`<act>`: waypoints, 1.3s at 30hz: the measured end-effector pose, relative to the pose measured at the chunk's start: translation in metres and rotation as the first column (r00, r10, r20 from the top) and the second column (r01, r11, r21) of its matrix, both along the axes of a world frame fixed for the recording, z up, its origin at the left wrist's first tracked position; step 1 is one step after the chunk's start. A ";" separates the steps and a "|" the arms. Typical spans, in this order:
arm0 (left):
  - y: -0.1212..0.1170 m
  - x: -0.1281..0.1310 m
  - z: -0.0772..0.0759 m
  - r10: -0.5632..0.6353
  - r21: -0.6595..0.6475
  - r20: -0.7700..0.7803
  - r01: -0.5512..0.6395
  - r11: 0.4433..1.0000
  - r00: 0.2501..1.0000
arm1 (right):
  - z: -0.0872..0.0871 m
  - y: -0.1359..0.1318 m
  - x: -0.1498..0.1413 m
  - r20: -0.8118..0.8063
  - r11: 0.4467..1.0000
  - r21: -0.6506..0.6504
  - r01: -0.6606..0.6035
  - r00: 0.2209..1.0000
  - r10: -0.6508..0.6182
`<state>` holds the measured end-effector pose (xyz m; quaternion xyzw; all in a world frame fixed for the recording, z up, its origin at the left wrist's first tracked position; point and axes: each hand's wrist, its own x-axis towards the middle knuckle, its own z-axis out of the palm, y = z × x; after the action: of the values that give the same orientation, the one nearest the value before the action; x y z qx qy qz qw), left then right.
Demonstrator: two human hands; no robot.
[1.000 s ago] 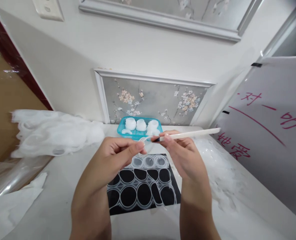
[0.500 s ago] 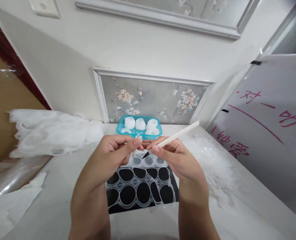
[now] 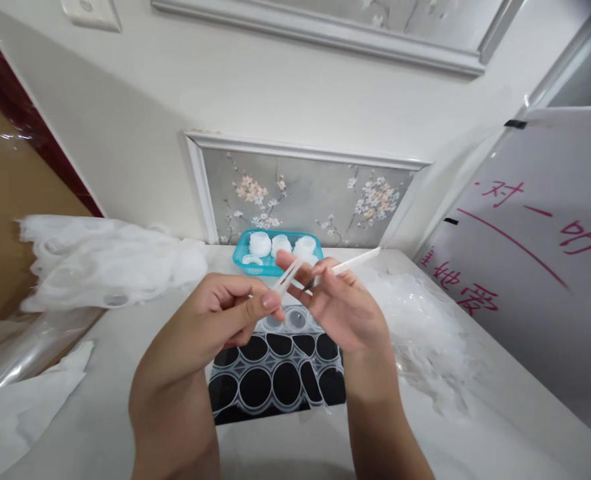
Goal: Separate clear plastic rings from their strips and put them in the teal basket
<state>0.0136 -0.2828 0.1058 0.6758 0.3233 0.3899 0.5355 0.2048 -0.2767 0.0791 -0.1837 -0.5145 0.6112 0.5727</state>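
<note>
1. Left hand (image 3: 225, 313) fingers pinch a thin, translucent white plastic strip (image 3: 286, 280), stretched to the right hand (image 3: 340, 307).
2. Right fingers grip a slim white tool (image 3: 348, 265).
3. Strip looks light, soft, tearable; best pinched near its ends.

Bright, even indoor light; soft shadows, wide-angle bending at edges.

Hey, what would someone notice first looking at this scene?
Two bare hands meet mid-frame: the left hand pinches a small clear strip, the right hand holds a white stick. Below lies a clear sheet of rings on black; behind, a blue basket of white cups.
</note>
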 end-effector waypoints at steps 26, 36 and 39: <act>-0.011 -0.006 0.004 0.146 0.092 -0.077 -0.139 0.986 0.986 | 0.002 -0.006 0.000 -0.234 0.991 0.120 0.062 0.972 -0.033; -0.005 -0.012 0.003 0.131 0.112 -0.040 -0.126 0.986 0.991 | 0.003 -0.004 -0.003 -0.183 0.995 -0.049 0.091 0.978 -0.098; 0.004 -0.013 0.000 0.164 0.098 -0.046 -0.158 0.982 0.985 | 0.003 -0.006 -0.005 -0.198 0.999 -0.028 0.037 0.979 -0.042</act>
<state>0.0008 -0.2789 0.1055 0.6822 0.3724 0.4285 0.4608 0.2001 -0.2825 0.0819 -0.1388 -0.4438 0.6210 0.6309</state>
